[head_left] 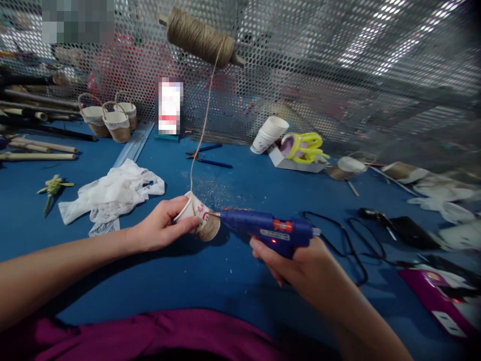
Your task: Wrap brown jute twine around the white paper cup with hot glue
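Twine (211, 229) wraps the base end of the paper cup (199, 206), while its printed band toward the rim is uncovered. Over the counter (180, 281), the left hand (169, 223) pinches the tilted cup between thumb and fingers; the right hand (296, 261), reaching in from the lower right, curls around the blue glue gun (250, 223), nozzle at the cup's side.
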Demonstrator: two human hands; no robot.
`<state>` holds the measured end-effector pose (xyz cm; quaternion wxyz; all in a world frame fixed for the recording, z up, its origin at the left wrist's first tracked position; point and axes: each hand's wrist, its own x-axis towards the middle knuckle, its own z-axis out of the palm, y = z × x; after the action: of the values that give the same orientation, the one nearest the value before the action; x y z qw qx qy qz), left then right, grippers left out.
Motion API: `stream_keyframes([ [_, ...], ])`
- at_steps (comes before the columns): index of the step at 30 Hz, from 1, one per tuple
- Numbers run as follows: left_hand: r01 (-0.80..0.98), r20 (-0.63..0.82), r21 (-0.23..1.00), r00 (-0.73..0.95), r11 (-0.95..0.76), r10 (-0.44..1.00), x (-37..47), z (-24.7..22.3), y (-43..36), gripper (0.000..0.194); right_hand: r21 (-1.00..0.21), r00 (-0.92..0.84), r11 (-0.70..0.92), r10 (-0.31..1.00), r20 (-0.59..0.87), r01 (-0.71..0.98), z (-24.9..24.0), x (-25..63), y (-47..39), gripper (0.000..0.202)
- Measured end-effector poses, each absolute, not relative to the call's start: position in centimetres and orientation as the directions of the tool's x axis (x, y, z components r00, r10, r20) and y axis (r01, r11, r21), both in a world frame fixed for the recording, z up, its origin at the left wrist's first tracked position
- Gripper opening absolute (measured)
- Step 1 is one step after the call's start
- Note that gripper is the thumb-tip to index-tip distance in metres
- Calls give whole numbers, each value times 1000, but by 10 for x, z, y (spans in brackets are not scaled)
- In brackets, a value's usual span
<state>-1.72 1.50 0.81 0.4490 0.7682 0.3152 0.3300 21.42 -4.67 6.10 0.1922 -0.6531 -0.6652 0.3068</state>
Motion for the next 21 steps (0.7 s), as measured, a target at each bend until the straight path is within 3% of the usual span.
stream_keyframes([
  [5, 159, 91, 966, 536, -206, 839, -15, 5, 14, 30, -668, -211, 169, 977, 19, 725, 55, 213, -49, 20],
  [10, 115, 50, 985, 513, -126, 857, -12, 6, 14, 29, -622, -227, 274, 961, 156, 733, 54, 208, -53, 15],
  [21, 56, 30, 996, 482, -65, 876, -10, 4, 16, 27, -589, -231, 249, 967, 107, 769, 50, 203, -56, 11],
])
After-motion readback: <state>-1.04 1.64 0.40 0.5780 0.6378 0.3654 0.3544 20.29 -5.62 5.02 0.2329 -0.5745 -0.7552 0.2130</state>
